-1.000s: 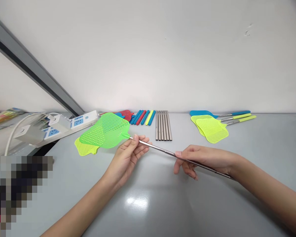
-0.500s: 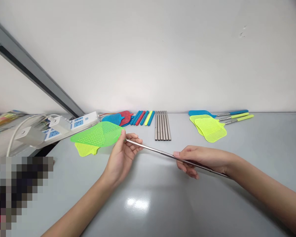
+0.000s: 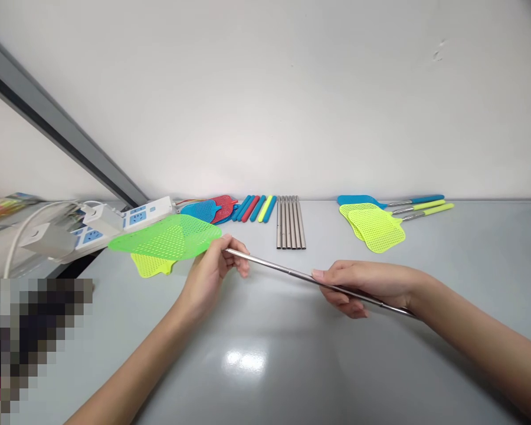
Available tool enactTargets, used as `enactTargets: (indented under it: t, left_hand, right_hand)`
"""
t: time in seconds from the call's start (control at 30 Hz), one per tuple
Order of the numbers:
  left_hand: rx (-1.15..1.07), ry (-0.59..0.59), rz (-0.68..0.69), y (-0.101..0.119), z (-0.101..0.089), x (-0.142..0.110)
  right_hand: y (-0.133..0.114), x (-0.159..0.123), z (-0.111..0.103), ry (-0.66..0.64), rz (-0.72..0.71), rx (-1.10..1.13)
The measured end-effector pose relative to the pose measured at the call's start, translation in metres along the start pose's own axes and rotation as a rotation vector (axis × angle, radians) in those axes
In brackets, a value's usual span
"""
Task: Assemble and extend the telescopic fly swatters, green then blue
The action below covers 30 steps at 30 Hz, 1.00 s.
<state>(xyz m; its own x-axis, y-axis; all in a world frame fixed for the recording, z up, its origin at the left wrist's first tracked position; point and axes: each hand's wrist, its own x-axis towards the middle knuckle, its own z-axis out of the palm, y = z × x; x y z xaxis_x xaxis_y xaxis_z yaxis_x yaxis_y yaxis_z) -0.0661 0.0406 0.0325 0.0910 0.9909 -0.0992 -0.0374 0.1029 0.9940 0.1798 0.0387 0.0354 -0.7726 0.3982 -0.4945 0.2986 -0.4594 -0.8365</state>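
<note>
My left hand (image 3: 210, 268) is closed around the neck of a green fly swatter head (image 3: 166, 237), where it meets a thin metal rod. That telescopic rod (image 3: 269, 265) slants down to the right, drawn out in sections. My right hand (image 3: 354, 286) holds the rod farther along, thumb on top and fingers curled beneath. The rod's far end runs under my right wrist. Below the green head, a yellow-green swatter head (image 3: 150, 265) lies on the grey table (image 3: 256, 389).
Along the wall lie blue (image 3: 199, 211) and red swatter heads (image 3: 225, 206), several coloured handle grips (image 3: 254, 209) and a row of metal rods (image 3: 291, 223). Whole swatters (image 3: 378, 227) rest at the right. A power strip (image 3: 146, 213) with plugged-in chargers stands at the left.
The green swatter head has swung slightly left and shows broader and flatter. My left hand has shifted a little left; the right hand keeps its hold on the rod.
</note>
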Motion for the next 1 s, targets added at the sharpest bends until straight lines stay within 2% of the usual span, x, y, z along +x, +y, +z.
enactTargets:
  t: [0.13, 0.43, 0.9, 1.0]
  left_hand:
    - [0.091, -0.049, -0.072, 0.000, -0.002, -0.002]
    - [0.161, -0.305, -0.157, 0.002, -0.013, -0.005]
    - [0.177, -0.429, -0.261, 0.005, -0.007, -0.006]
    - [0.200, -0.563, -0.327, 0.005, -0.007, -0.008]
  right_hand:
    - [-0.001, -0.001, -0.003, -0.024, 0.039, -0.013]
    - [-0.003, -0.004, -0.002, -0.063, 0.103, 0.022]
    - [-0.006, -0.002, 0.004, -0.058, 0.091, -0.045]
    - [-0.005, -0.002, 0.005, -0.083, 0.110, -0.036]
